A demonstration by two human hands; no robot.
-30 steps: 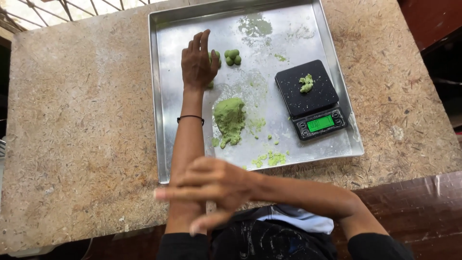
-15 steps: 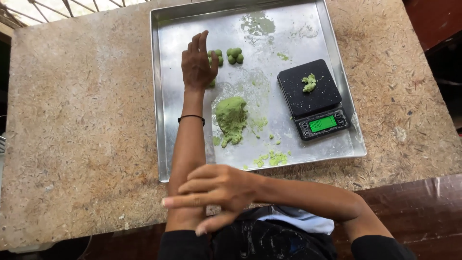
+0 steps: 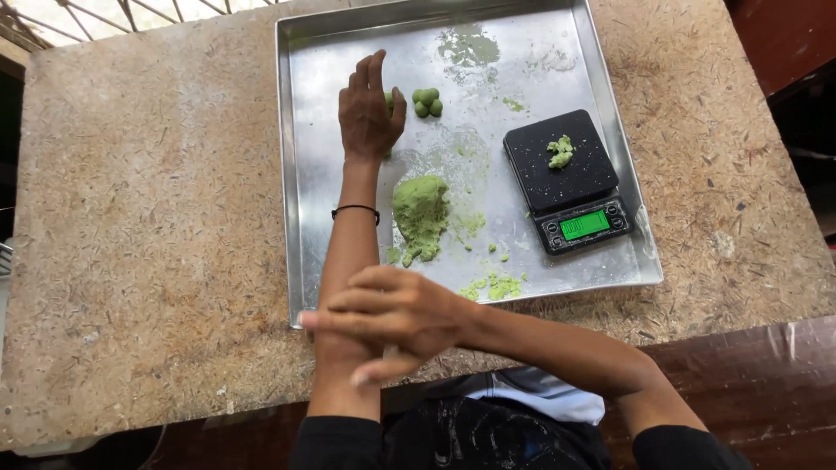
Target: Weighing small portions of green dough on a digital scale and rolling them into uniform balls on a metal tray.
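My left hand (image 3: 368, 109) reaches palm down into a steel tray (image 3: 293, 183), fingers spread, covering most of a small green dough ball (image 3: 389, 101) by the thumb. Just right of it lies a cluster of green dough balls (image 3: 427, 102). A mound of green dough (image 3: 421, 216) sits beside my left forearm, which wears a thin black wristband (image 3: 355, 209). My right hand (image 3: 387, 318) lies across the left forearm near the elbow, fingers stretched out, holding nothing.
A black digital scale (image 3: 570, 183) with a lit green display stands at the tray's right side, a small piece of green dough (image 3: 560, 152) on its platform. Green crumbs (image 3: 494, 285) dot the tray's near edge. The tray rests on a speckled stone table (image 3: 148, 226).
My right hand has shifted a little along the left forearm. The left hand stays by the dough balls in the tray.
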